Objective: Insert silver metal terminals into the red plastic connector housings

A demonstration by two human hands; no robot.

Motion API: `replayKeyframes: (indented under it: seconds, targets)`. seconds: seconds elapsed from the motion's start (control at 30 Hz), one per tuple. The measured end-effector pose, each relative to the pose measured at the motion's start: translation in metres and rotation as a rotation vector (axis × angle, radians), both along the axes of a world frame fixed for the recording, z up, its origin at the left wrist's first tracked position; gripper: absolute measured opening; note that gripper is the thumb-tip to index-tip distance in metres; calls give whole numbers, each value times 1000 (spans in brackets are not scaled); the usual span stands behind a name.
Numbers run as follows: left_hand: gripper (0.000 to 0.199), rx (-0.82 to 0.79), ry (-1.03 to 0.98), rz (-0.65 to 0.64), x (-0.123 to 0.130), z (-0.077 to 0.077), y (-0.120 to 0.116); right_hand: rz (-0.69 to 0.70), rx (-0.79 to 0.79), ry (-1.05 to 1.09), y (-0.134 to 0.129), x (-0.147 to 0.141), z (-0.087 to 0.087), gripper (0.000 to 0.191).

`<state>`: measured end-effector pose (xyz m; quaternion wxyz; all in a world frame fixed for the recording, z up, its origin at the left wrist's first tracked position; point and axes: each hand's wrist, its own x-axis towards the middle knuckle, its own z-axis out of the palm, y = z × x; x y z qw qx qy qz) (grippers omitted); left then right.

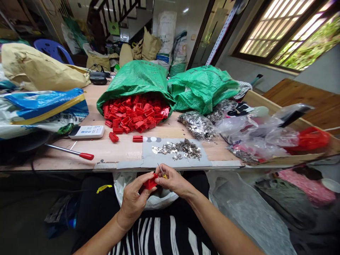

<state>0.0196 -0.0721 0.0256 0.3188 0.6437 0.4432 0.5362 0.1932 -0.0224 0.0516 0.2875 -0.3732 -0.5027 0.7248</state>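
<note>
Over a white bag [120,180] in the lap, my left hand [134,194] grips a small red plastic housing [150,182] between thumb and fingers. My right hand [175,182] is closed on a thin metal tool with a yellow handle [165,176], its shaft pointing up and left; its exact kind is unclear. The right fingertips touch the housing's right side. Just beyond the hands, small silvery metal pieces [186,148] lie heaped on a grey mat [159,161]. Two loose red housings, one of them [137,139] by the mat, sit near a green sack [140,78] spilling many more.
Another green sack [202,86] and a clear bag of metal pieces [198,125] stand to the right, beside a carton [281,157] of plastic bags. At left are a white boxy device [87,131], a red-tipped lever [86,156] and a blue-white sack [47,109].
</note>
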Motion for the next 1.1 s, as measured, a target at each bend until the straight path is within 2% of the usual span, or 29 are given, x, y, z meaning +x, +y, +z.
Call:
replayKeyframes:
  seconds: [0.17, 0.3, 0.4, 0.5, 0.6, 0.67, 0.83, 0.97, 1.1]
  targets:
    - [35, 0, 45, -1, -2, -6, 0, 31, -26, 35, -2, 0, -6, 44]
    - [31, -177, -49, -6, -3, -8, 1, 52, 80, -83, 5, 4, -4, 38]
    - [30, -322, -182, -12, -2, -11, 3, -1, 298, -310, 19, 8, 3, 22]
    - [30, -387, -278, -1, -2, -14, 5, -98, 575, -641, 38, 11, 8, 7]
    - [31, -408, -312, 2, -2, -16, 7, -137, 782, -952, 58, 7, 10, 7]
    - [31, -410, -310, 6, -3, -17, 7, -115, 861, -1113, 70, 1, 11, 11]
    - [30, -402, -298, 22, -7, -18, 6, 7, 889, -1299, 94, -16, 12, 19]
    - [30, -405, -290, 18, -9, -19, 7, 74, 873, -1316, 107, -24, 10, 18]
    - [31, -414, -313, -5, -11, -22, 10, 84, 859, -1312, 113, -24, 7, 14]
